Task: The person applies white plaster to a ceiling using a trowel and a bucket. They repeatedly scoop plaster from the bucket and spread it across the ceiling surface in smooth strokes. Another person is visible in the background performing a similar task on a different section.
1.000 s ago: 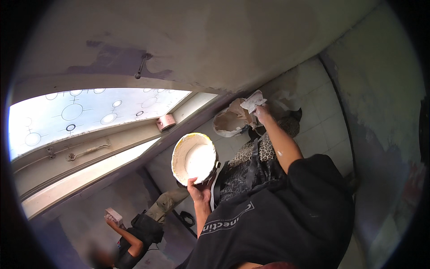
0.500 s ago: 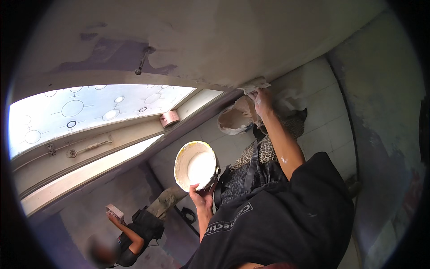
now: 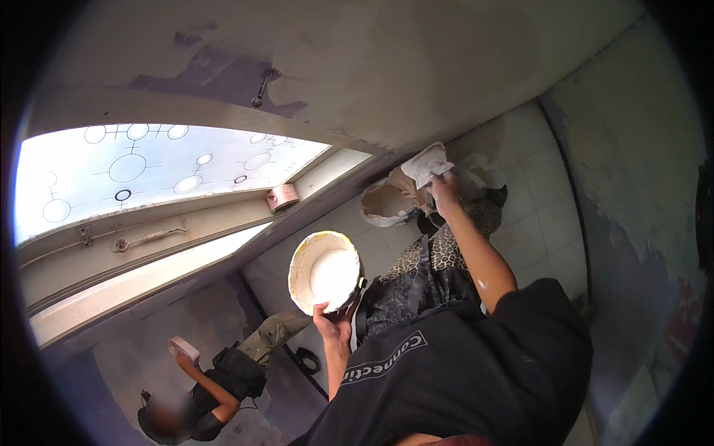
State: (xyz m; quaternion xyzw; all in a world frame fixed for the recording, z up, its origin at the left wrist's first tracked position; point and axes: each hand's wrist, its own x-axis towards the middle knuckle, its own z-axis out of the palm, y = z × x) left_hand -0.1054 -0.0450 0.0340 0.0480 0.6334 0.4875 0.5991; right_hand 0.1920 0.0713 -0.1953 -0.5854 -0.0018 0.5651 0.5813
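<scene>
My left hand (image 3: 336, 327) grips the rim and side of a round bucket (image 3: 300, 279), thumb over the edge. The bucket is tilted toward me, its inner wall is caked with white, and white putty (image 3: 335, 273) lies inside. Farther off to the right, my right hand (image 3: 445, 189) is closed on a flat, white-smeared putty spreader (image 3: 428, 163). The spreader's broad face shows, close to the pale, patchy wall (image 3: 357, 82). Whether its edge touches that wall I cannot tell. White flecks mark my right forearm.
An open, putty-stained container (image 3: 381, 207) stands on the tiled floor below my right hand. A pink container (image 3: 282, 197) sits on the ledge by the bright window (image 3: 141, 178). A metal fitting (image 3: 262, 88) juts from the wall. At lower left a co-worker (image 3: 219, 390) holds a pinkish block (image 3: 184, 349).
My right hand has moved a little down and toward me, and the spreader has turned to show more of its flat face. My left hand still holds the bucket. The view has shifted slightly.
</scene>
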